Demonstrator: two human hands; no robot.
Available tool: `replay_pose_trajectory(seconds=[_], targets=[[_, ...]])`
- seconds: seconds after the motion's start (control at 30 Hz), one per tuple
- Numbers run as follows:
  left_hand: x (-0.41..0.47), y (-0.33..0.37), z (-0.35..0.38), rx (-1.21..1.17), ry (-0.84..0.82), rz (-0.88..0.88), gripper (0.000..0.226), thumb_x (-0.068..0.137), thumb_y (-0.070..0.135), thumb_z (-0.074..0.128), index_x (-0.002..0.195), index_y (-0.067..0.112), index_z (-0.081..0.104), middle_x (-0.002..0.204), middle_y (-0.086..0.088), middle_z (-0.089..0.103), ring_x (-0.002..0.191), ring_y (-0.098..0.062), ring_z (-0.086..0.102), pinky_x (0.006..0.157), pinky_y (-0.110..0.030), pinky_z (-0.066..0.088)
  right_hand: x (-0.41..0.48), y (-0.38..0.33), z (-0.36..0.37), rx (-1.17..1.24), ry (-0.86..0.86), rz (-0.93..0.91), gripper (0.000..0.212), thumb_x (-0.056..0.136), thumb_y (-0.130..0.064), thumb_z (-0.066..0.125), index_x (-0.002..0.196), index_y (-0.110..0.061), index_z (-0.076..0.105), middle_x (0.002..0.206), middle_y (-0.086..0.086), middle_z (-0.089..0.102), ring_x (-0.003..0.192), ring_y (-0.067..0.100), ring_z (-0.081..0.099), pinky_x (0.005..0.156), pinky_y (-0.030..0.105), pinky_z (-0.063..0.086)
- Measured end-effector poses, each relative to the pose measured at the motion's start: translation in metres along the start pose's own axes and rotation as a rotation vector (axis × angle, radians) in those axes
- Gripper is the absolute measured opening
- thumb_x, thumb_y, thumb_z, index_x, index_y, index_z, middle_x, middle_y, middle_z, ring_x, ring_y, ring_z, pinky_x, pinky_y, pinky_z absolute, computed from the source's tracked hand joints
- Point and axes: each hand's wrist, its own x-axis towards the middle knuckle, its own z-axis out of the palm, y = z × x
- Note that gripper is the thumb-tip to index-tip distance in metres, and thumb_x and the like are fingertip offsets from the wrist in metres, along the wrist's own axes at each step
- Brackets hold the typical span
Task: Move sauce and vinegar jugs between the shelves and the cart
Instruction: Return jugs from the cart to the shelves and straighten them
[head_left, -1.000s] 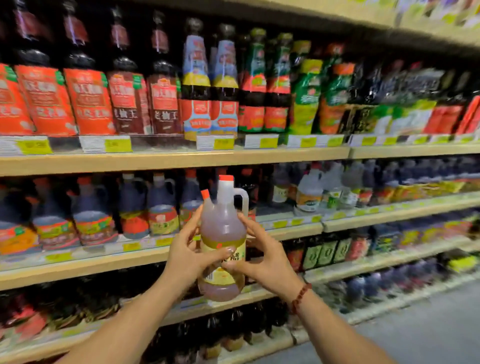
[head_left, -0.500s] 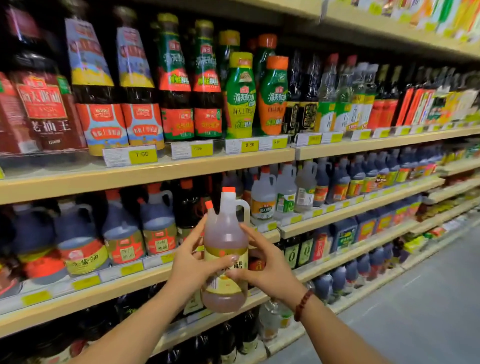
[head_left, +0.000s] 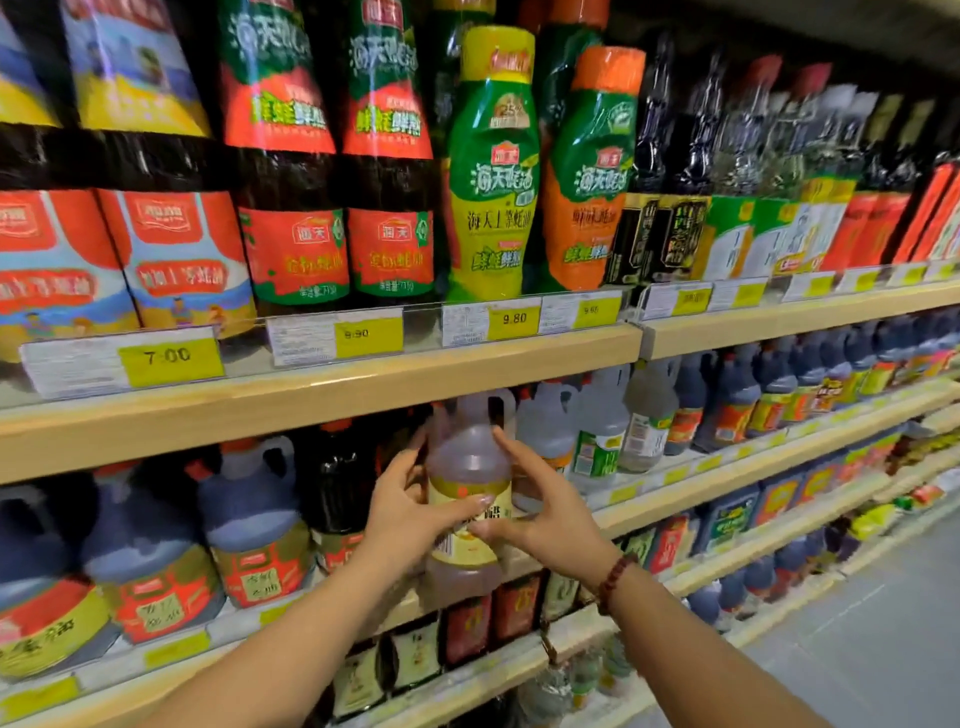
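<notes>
A clear jug of amber vinegar (head_left: 467, 457) with a yellow label is upright at the front of the second shelf (head_left: 675, 499), its top tucked under the shelf above. My left hand (head_left: 410, 514) grips its left side, thumb across the label. My right hand (head_left: 545, 514) holds its right side, index finger up along the neck. Dark soy sauce jugs (head_left: 249, 525) stand to its left; pale vinegar jugs (head_left: 597, 431) stand to its right. The cart is out of view.
The upper shelf (head_left: 332, 395) carries tall oyster sauce bottles (head_left: 491, 166) behind yellow price tags (head_left: 171, 361). Lower shelves hold smaller dark bottles (head_left: 467, 629). Grey aisle floor (head_left: 857, 654) lies at the bottom right.
I have stepped closer and both hands have carried the jug forward and up, from in front of the shelves into the second shelf's opening.
</notes>
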Motion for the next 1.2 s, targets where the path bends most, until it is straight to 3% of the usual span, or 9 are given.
replay_pose_trajectory(seconds=[0.1, 0.3, 0.4, 0.47, 0.57, 0.8, 1.0, 1.13, 1.2], targets=[[0.021, -0.001, 0.008, -0.028, 0.004, 0.012, 0.088, 0.056, 0.005, 0.088, 0.12, 0.043, 0.042, 0.106, 0.012, 0.063, 0.095, -0.01, 0.065, 0.07, -0.02, 0.056, 0.023, 0.012, -0.009, -0.017, 0.001, -0.018, 0.085, 0.073, -0.023, 0.079, 0.143, -0.024, 0.031, 0.135, -0.017, 0.041, 0.126, -0.002, 0.04, 0.1, 0.012, 0.04], [0.041, -0.007, 0.022, -0.012, 0.153, 0.095, 0.085, 0.048, 0.017, 0.093, 0.111, 0.052, 0.048, 0.128, 0.012, 0.056, 0.12, -0.008, 0.053, 0.1, -0.031, 0.045, 0.052, 0.033, -0.019, -0.085, -0.035, -0.109, 0.077, 0.074, -0.043, 0.073, 0.14, -0.034, 0.034, 0.14, -0.012, 0.045, 0.13, 0.006, 0.042, 0.105, 0.039, 0.043], [0.046, -0.011, 0.032, -0.016, 0.184, 0.098, 0.085, 0.051, 0.007, 0.09, 0.108, 0.053, 0.047, 0.117, 0.023, 0.056, 0.111, 0.006, 0.052, 0.095, -0.023, 0.044, 0.058, 0.042, -0.024, -0.17, -0.057, -0.168, 0.074, 0.08, -0.042, 0.069, 0.135, -0.049, 0.02, 0.135, -0.019, 0.04, 0.125, -0.004, 0.036, 0.105, 0.02, 0.035], [0.047, -0.016, 0.035, -0.022, 0.171, 0.096, 0.087, 0.049, 0.006, 0.089, 0.11, 0.051, 0.046, 0.115, 0.027, 0.055, 0.108, 0.011, 0.052, 0.093, -0.021, 0.045, 0.059, 0.051, -0.024, -0.217, -0.057, -0.192, 0.072, 0.083, -0.04, 0.067, 0.139, -0.041, 0.022, 0.132, -0.012, 0.043, 0.121, -0.001, 0.038, 0.097, 0.01, 0.031], [0.049, -0.023, 0.036, 0.001, 0.132, 0.1, 0.095, 0.043, 0.024, 0.094, 0.119, 0.052, 0.044, 0.123, 0.026, 0.055, 0.117, 0.006, 0.053, 0.097, -0.024, 0.046, 0.057, 0.063, -0.02, -0.266, -0.057, -0.181, 0.069, 0.086, -0.035, 0.065, 0.142, -0.015, 0.03, 0.134, 0.006, 0.045, 0.125, 0.017, 0.042, 0.093, 0.013, 0.031], [0.054, -0.035, 0.043, 0.033, 0.149, 0.13, 0.098, 0.048, 0.023, 0.092, 0.127, 0.048, 0.04, 0.13, 0.016, 0.055, 0.122, -0.001, 0.052, 0.101, -0.029, 0.047, 0.069, 0.083, -0.014, -0.353, -0.056, -0.212, 0.063, 0.088, -0.031, 0.063, 0.139, -0.013, 0.033, 0.102, 0.008, 0.05, 0.093, 0.021, 0.048, 0.078, 0.025, 0.04], [0.044, -0.052, 0.045, 0.013, 0.17, 0.089, 0.098, 0.06, 0.002, 0.085, 0.136, 0.04, 0.035, 0.134, 0.007, 0.056, 0.121, -0.01, 0.054, 0.084, -0.02, 0.053, 0.06, 0.096, -0.003, -0.326, -0.077, -0.206, 0.062, 0.089, -0.023, 0.062, 0.142, -0.013, 0.032, 0.131, 0.007, 0.046, 0.124, 0.02, 0.043, 0.098, 0.025, 0.038], [0.038, -0.053, 0.041, 0.031, 0.15, 0.072, 0.096, 0.066, 0.004, 0.082, 0.134, 0.051, 0.032, 0.134, 0.015, 0.054, 0.122, -0.012, 0.055, 0.09, -0.044, 0.054, 0.055, 0.095, 0.003, -0.295, -0.038, -0.195, 0.067, 0.088, -0.025, 0.064, 0.145, -0.017, 0.028, 0.143, 0.004, 0.038, 0.134, 0.015, 0.032, 0.106, 0.018, 0.026], [0.037, -0.05, 0.038, 0.034, 0.148, 0.075, 0.089, 0.069, 0.007, 0.081, 0.131, 0.053, 0.035, 0.131, 0.02, 0.054, 0.12, -0.004, 0.054, 0.096, -0.034, 0.05, 0.055, 0.092, 0.001, -0.28, -0.031, -0.187, 0.068, 0.086, -0.026, 0.066, 0.144, -0.017, 0.031, 0.138, 0.003, 0.041, 0.131, 0.013, 0.035, 0.107, 0.02, 0.03]])
